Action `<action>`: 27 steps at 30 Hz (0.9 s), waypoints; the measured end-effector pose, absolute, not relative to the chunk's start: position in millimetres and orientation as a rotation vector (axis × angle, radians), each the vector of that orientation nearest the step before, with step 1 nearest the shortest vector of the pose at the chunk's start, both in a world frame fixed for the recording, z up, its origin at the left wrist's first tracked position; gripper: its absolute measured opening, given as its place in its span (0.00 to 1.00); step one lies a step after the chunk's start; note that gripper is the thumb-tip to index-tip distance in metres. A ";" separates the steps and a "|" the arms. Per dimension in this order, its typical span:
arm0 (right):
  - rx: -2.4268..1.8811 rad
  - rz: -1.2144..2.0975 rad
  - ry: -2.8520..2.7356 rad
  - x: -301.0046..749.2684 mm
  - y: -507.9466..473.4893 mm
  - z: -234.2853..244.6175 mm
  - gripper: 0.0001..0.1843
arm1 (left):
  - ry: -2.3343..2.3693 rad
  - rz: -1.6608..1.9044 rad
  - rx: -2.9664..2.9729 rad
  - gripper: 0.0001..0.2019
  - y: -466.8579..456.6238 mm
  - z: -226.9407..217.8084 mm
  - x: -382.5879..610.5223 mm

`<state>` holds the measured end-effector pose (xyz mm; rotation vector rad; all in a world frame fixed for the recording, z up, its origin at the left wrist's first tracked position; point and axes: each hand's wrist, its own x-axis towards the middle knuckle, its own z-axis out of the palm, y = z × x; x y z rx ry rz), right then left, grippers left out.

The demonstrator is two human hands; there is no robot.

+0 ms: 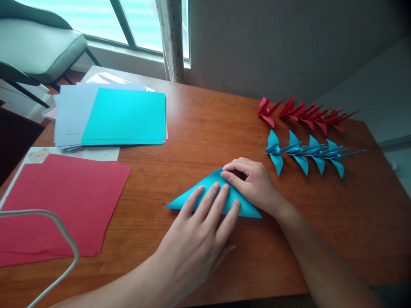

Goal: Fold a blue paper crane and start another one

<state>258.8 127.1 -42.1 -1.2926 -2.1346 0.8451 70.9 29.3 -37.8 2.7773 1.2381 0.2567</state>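
Observation:
A sheet of blue origami paper [184, 198], folded into a triangle, lies on the wooden table with its long edge toward me and its peak pointing away. My left hand [195, 235] rests over it, fingers stretched out and spread across the paper's middle. At the peak, my right hand [253, 182] pinches the paper's upper corner between thumb and fingers. Part of the triangle is hidden beneath my left fingers.
Folded red paper cranes [308, 114] stand in a row at the back right, with a row of blue paper cranes [305, 152] before them. Stacks of blue paper [128, 115] and red paper [64, 201] lie left. A white cable [69, 239] curves at lower left.

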 end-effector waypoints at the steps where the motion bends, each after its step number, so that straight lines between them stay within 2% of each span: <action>1: -1.292 0.849 -2.131 259.3 127.2 -42.0 0.06 | 1.239 0.268 2.783 0.31 29.1 -37.3 71.1; 27: -1.319 0.863 -2.128 260.2 127.2 -40.5 0.06 | 1.239 0.264 2.783 0.30 28.9 -39.3 72.1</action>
